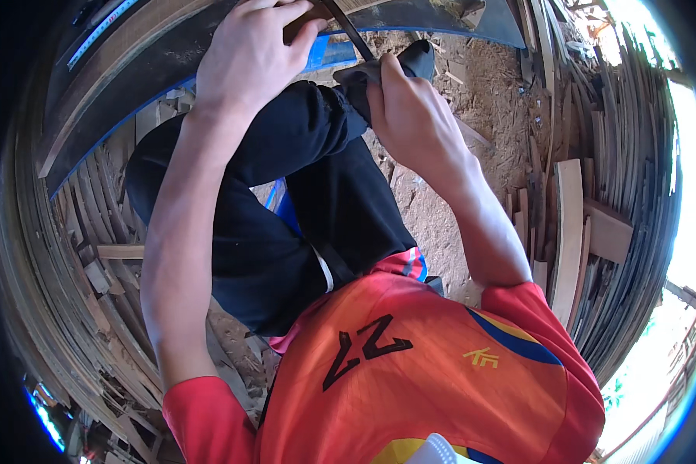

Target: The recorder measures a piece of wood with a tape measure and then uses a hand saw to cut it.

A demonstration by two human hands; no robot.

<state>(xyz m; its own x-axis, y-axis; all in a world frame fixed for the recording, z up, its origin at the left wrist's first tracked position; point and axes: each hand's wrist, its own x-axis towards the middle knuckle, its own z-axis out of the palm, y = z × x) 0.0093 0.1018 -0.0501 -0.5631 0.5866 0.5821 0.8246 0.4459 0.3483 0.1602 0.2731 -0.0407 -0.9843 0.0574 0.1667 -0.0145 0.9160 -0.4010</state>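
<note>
My left hand (pixel 247 58) is at the top edge, above a dark bench (pixel 166 73) with a blue edge. Its thumb and fingers bend around something brown, and the upper frame edge cuts off the fingertips. My right hand (pixel 414 116) is closed around the near end of a narrow dark bar (pixel 348 29), which slants up and out of view between my hands. What kind of tool the bar is I cannot tell. Just beyond that hand shows a dark shoe (pixel 420 60), at the end of my crossed leg in black trousers (pixel 286 127).
A long wooden plank (pixel 104 97) lies along the bench, with a ruler-like strip (pixel 100 35) past it. Stacked thin wood strips (pixel 634 193) line the right side, and more wood (pixel 93 309) lies at left. Shavings and scraps cover the dirt floor (pixel 487 100).
</note>
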